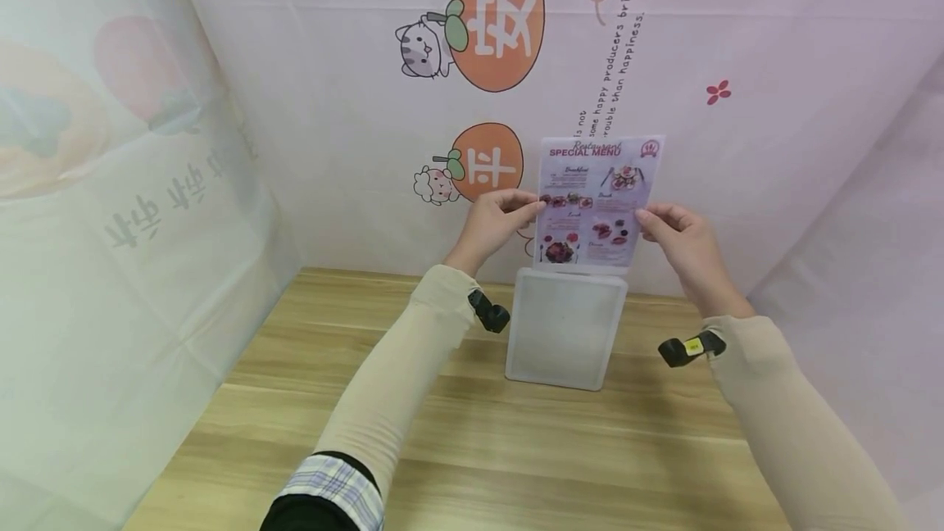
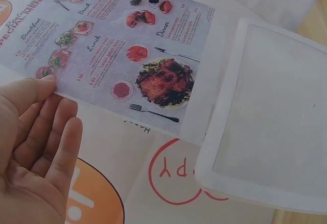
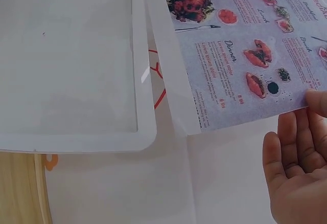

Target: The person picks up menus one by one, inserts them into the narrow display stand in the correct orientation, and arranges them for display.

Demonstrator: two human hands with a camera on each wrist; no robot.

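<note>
A printed menu sheet point(image 1: 599, 203) headed "SPECIAL MENU" stands upright just above a white-framed display stand point(image 1: 566, 330) with a blank panel. My left hand point(image 1: 496, 224) pinches the sheet's left edge between thumb and fingers. On the opposite edge, my right hand point(image 1: 682, 248) pinches it the same way. In the left wrist view the menu point(image 2: 127, 55) has a plain white strip along its bottom, close to the top rim of the stand point(image 2: 219, 127). The right wrist view shows a narrow gap between the sheet point(image 3: 225, 55) and the frame point(image 3: 145, 106) at one corner.
The stand rests on a wood-grain table point(image 1: 442, 433) near its back edge. Behind it hangs a pale cloth backdrop point(image 1: 332, 105) with orange fruit, cartoon animals and lettering. More cloth point(image 1: 111, 310) hangs at the left side. Each wrist carries a small black camera point(image 1: 490, 311).
</note>
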